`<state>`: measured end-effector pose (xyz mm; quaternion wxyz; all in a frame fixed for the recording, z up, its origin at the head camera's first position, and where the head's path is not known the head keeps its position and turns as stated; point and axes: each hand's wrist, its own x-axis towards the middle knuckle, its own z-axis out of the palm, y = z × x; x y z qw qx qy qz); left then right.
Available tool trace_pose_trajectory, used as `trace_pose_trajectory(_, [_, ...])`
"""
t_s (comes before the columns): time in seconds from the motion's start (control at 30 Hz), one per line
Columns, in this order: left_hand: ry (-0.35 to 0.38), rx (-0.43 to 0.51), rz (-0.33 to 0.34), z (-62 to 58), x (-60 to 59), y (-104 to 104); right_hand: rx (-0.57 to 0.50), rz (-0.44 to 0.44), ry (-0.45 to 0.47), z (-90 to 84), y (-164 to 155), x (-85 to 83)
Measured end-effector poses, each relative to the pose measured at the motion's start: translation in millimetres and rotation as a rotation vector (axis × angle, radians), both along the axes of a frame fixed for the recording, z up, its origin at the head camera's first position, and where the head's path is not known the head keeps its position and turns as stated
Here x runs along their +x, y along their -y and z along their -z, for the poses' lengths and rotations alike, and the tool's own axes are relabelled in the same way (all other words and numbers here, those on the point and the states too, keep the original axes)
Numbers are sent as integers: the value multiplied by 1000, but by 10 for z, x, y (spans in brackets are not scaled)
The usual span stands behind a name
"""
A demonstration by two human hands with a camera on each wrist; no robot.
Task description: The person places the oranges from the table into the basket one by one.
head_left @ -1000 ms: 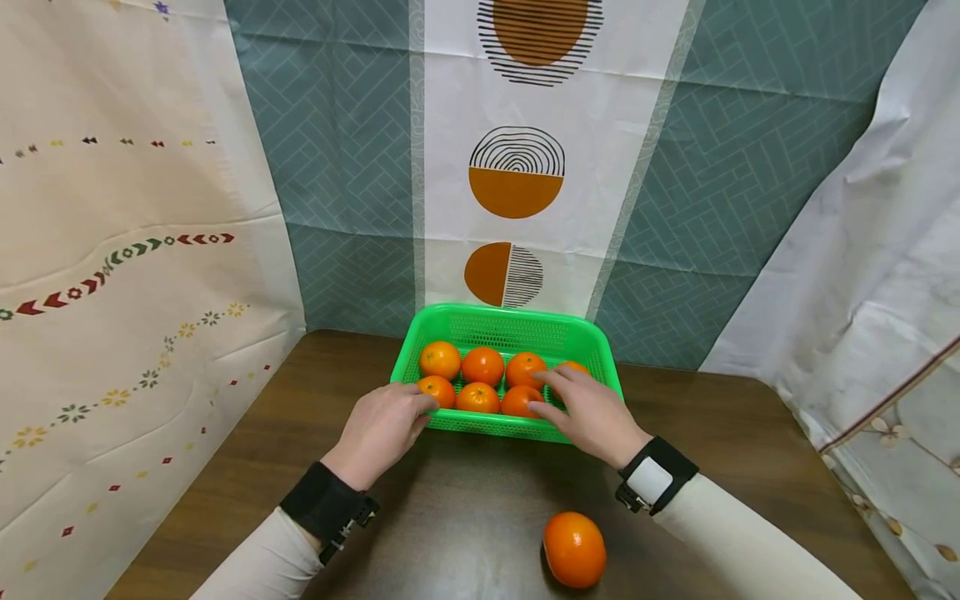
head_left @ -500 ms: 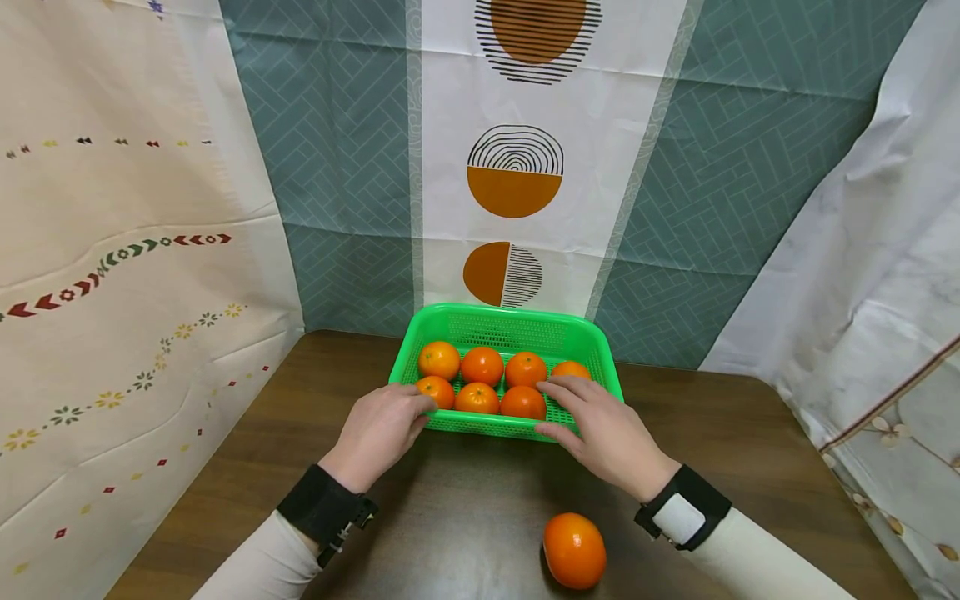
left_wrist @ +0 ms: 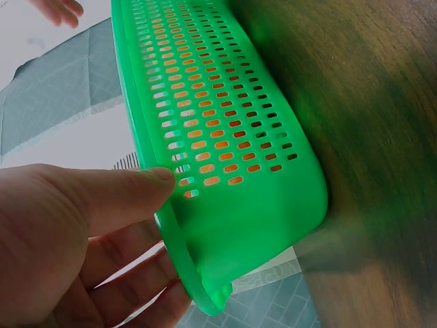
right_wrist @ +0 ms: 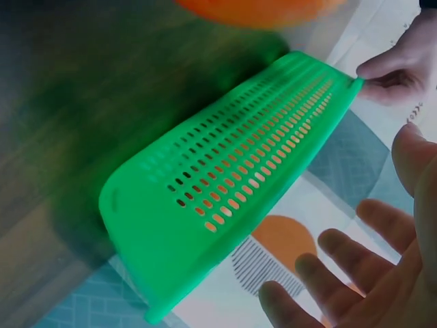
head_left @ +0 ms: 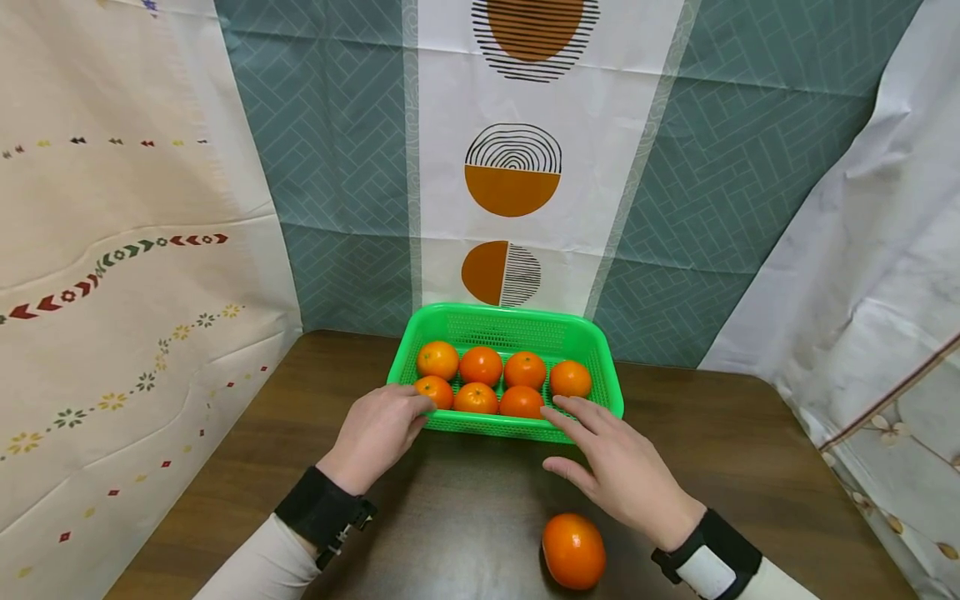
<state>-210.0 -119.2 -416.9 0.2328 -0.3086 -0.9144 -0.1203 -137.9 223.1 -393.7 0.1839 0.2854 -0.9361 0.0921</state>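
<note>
A green perforated plastic basket (head_left: 517, 323) holds several oranges (head_left: 571, 379) in two rows. My left hand (head_left: 378, 435) pinches the basket's rim at its near left corner; in the left wrist view the thumb (left_wrist: 130, 195) lies on the outer side and the other fingers pass behind the rim. My right hand (head_left: 630, 471) hovers just in front of the basket's near right side, its fingers spread and holding nothing. One loose orange (head_left: 573, 552) rests on the table, below and left of the right hand. In the right wrist view that orange (right_wrist: 263, 8) shows only at the top edge.
The brown wooden table (head_left: 465, 492) carries the basket near its far edge. A patterned teal and white cloth (head_left: 345, 183) hangs close behind. Cream cloth (head_left: 150, 250) borders the left side, and white cloth (head_left: 862, 275) the right.
My right hand has drawn out of the basket, back toward me and to the right, uncovering the far right orange. The left hand keeps its grip on the rim.
</note>
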Motion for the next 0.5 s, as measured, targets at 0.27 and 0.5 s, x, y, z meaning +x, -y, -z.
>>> trace_pose_trajectory(0.27, [6, -9, -8, -18, 12, -3, -17, -20, -40, 102, -31, 215])
trace_pose_trajectory(0.5, [-13, 3, 5, -8, 9, -11, -34, -55, -45, 193, -32, 351])
